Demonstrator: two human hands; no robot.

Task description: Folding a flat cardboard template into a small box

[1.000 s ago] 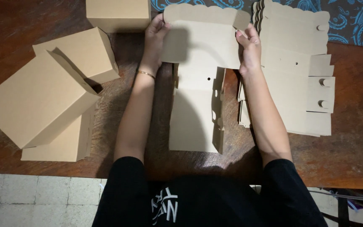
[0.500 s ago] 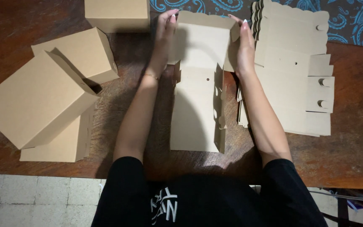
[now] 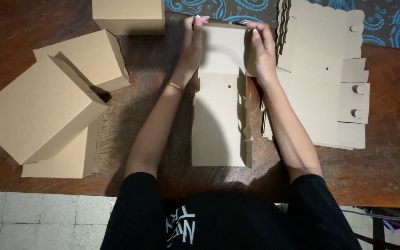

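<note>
On the table, the left hand and right hand pinch the flat box, folding its top flap; pressing the crease looks next.

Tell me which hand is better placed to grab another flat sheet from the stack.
Probably the right hand: it grips the flat cardboard piece right beside the stack of flat blanks. The left hand is on the far side.

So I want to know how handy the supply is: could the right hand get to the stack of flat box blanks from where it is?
Probably yes. The right hand grips the far edge of the cardboard blank, and the stack of flat blanks lies just beside it on the table, with nothing between them.
</note>
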